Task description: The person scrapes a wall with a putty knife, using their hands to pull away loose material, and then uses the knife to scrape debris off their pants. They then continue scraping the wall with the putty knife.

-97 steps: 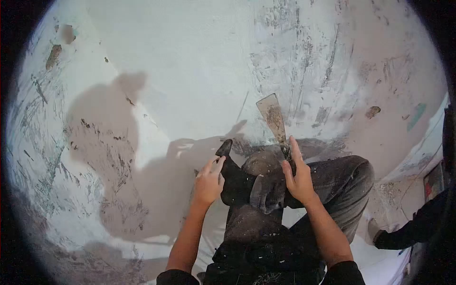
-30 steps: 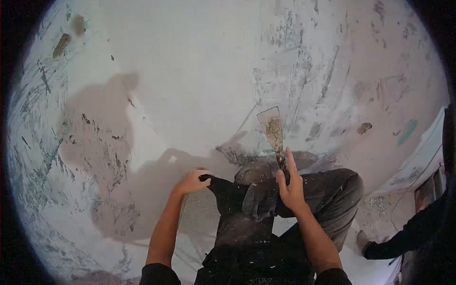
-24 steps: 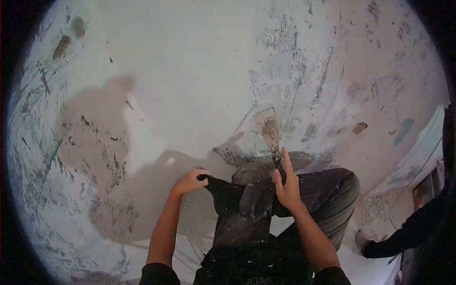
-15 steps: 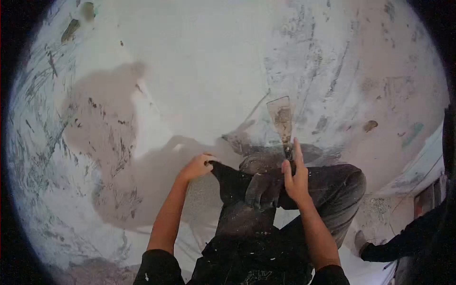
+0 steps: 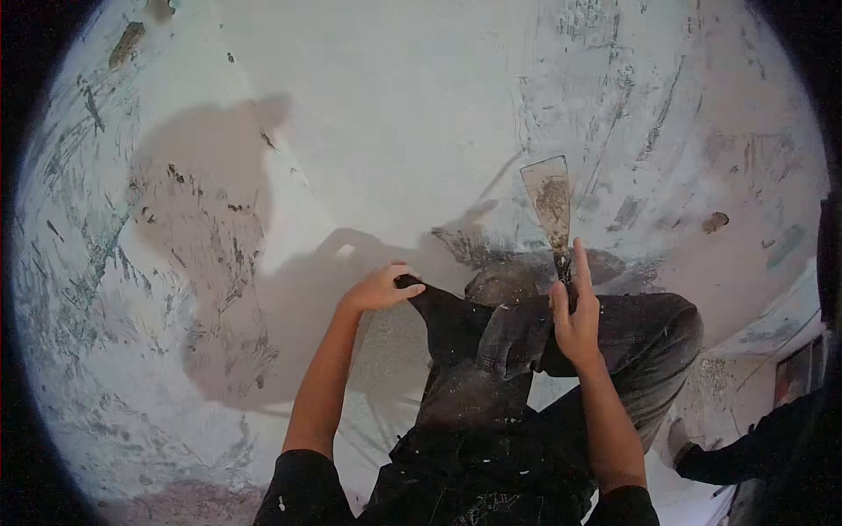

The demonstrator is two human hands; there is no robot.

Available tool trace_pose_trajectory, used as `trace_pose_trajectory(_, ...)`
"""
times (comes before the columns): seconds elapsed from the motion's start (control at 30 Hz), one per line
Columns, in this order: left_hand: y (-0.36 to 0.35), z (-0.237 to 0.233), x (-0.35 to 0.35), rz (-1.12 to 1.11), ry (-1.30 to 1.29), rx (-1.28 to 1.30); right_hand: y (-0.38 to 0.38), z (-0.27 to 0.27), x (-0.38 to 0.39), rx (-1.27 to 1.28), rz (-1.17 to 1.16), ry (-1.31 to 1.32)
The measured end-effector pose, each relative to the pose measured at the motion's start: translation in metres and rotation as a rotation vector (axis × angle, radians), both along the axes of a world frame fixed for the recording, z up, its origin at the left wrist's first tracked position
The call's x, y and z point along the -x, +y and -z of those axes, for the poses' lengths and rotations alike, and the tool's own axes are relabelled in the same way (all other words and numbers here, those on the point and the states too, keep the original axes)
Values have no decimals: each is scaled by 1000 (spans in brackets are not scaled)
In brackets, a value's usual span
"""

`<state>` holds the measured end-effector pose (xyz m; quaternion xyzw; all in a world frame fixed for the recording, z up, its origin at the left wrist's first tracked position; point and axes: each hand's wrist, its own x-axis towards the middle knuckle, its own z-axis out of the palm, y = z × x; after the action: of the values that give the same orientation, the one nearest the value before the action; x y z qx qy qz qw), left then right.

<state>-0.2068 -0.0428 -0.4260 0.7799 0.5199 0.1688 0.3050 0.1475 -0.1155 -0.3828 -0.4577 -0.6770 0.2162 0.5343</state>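
Observation:
My left hand (image 5: 384,287) pinches a corner of black cloth (image 5: 447,320), which stretches from the fingers toward my raised leg. My right hand (image 5: 575,324) is closed around the dark handle of a putty knife (image 5: 553,206), its index finger lying straight along the handle. The knife's wide blade points up, toward the wall, and is smeared with brownish residue. Beneath the right hand is my bent knee in dark, dusty trousers (image 5: 640,333).
A patchy white wall (image 5: 395,114) with dark scrapes and my shadow fills the view ahead. At the lower right, another person's dark-clothed leg (image 5: 745,451) and shoe (image 5: 680,438) show on the floor, near a framed object (image 5: 798,377).
Both hands, the cloth and the knife appear farther right in view and slightly higher. The wall marks have shifted right too. Both hands keep their holds.

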Motion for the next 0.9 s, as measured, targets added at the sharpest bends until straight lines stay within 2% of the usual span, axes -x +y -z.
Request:
trace_pose_trajectory(0.17,9,10,9,39,-39,8,-5,-6,-3,98,-27,0)
trace_pose_trajectory(0.37,12,0,5,131,-27,-42,-1,-1,-5,37,-29,-39)
trace_pose_trajectory(0.47,7,-32,-2,170,36,-139,0,3,-7,47,-12,-47)
trace_pose_trajectory(0.5,2,-46,-4,143,13,-47,-5,-8,-6,191,-81,68)
trace_pose_trajectory(0.53,-1,-52,-5,118,-5,52,-3,-6,-7,194,-71,79)
trace_pose_trajectory(0.57,-3,-46,-2,211,-20,-103,-1,-2,-8,132,-72,58)
trace_pose_trajectory(0.6,-10,-46,-6,221,-9,-90,0,2,-8,74,-75,37)
trace_pose_trajectory(0.67,-24,-52,-20,95,94,-201,-1,1,-8,98,-68,38)
trace_pose_trajectory(0.7,-26,-50,-20,93,99,-197,-1,-1,-8,108,-69,24)
trace_pose_trajectory(0.77,-26,-44,-19,70,68,-354,-2,-2,-7,116,-76,29)
trace_pose_trajectory(0.9,-18,-45,-15,129,86,-391,-1,-1,-7,64,-53,-11)
